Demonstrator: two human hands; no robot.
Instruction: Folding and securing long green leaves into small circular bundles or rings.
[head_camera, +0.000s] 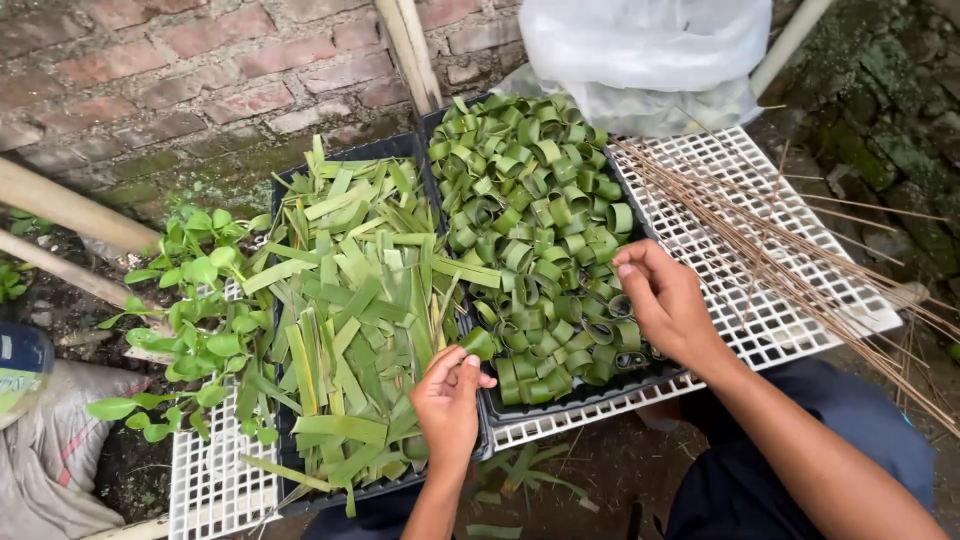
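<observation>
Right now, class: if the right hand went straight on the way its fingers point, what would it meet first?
The right hand points up and left over the tray of leaf rings. It would most likely meet those rings first, just past its fingertips; how high it is above them is unclear.

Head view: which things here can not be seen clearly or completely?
- Right hand: its fingertips curl down among the leaf rings, so any grip is hidden.
- Left hand: it pinches a rolled leaf; palm side faces away.
- White bag: cut off by the top edge; contents blurred.
- Thin sticks: run past the right edge.
</observation>
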